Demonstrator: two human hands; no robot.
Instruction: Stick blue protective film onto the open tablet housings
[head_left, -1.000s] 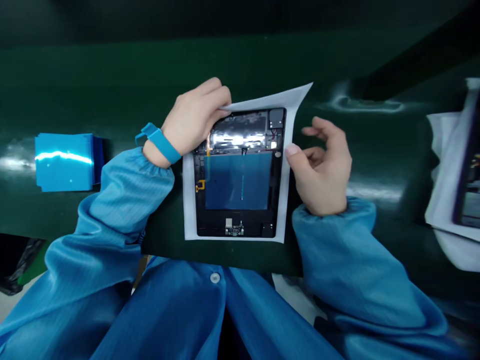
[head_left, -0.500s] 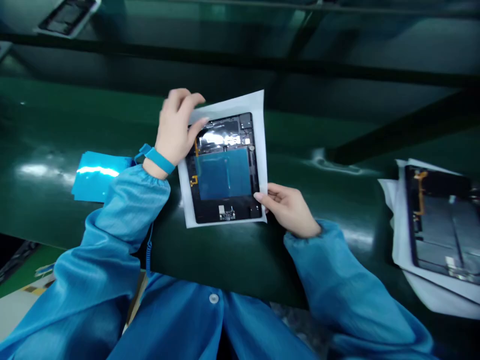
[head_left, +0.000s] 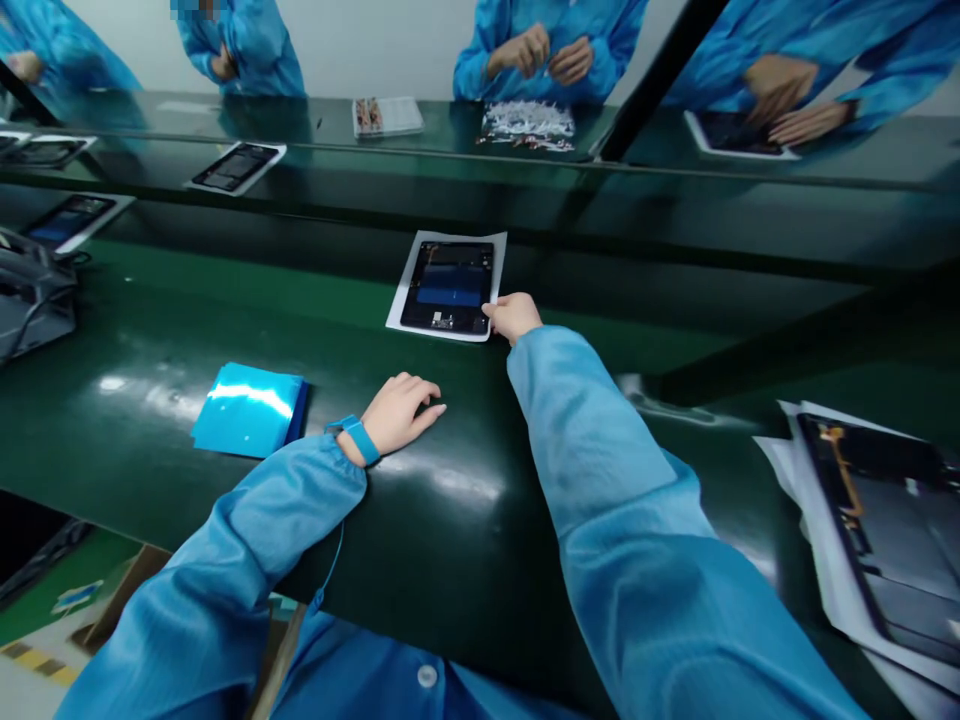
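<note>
My right hand (head_left: pixel 514 316) reaches forward and pinches the lower right edge of an opened tablet (head_left: pixel 450 285) together with the white sheet (head_left: pixel 403 300) under it. The tablet has a black frame, a dark blue film in its middle and a small circuit board at its near end. Closer to me, my left hand (head_left: pixel 401 412) rests over the green table, fingers loosely apart and holding nothing. It wears a blue wrist strap (head_left: pixel 358 438). To its left lies a stack of shiny blue film sheets (head_left: pixel 247 408).
At the right, another opened tablet (head_left: pixel 892 530) lies on stacked white sheets. More tablets on sheets, such as one tablet (head_left: pixel 238 168), lie at the back left. A grey device (head_left: pixel 34 295) stands at the left edge. Co-workers in blue (head_left: pixel 551 50) work across the line.
The tablet and its sheet have moved away from me, with my right hand on them. My left hand has let go and dropped back towards me. The view has tilted up.
</note>
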